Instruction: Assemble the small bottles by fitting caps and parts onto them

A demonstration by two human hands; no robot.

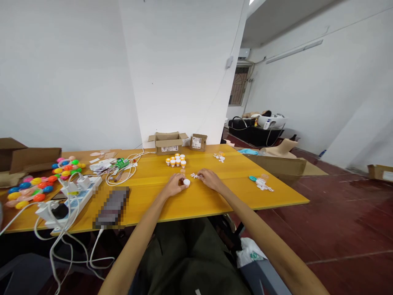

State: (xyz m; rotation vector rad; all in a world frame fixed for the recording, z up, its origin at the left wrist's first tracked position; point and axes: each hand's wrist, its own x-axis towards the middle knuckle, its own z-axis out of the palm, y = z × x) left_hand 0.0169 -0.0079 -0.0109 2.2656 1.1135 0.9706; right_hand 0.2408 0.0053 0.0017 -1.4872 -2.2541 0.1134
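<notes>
My left hand [173, 185] is above the yellow table [147, 200], its fingers closed against a round white cap [186, 182]. Just beyond those fingers, a small see-through orange container [183, 171] is partly visible. My right hand [209, 179] rests at a little pile of small white pieces [194, 175], fingertips drawn together over the pile's right side. Whatever those fingertips pinch is too small to make out. Behind both hands stands a cluster of small orange pill bottles with white lids [175, 160].
An open cardboard box [168, 143] and a smaller box [198, 142] stand by the wall. Rightward lie white pieces [263, 184] beside a teal ring [252, 178]. Leftward are colourful balls [33, 188], a power strip [76, 200], cables and a blurred phone [112, 207].
</notes>
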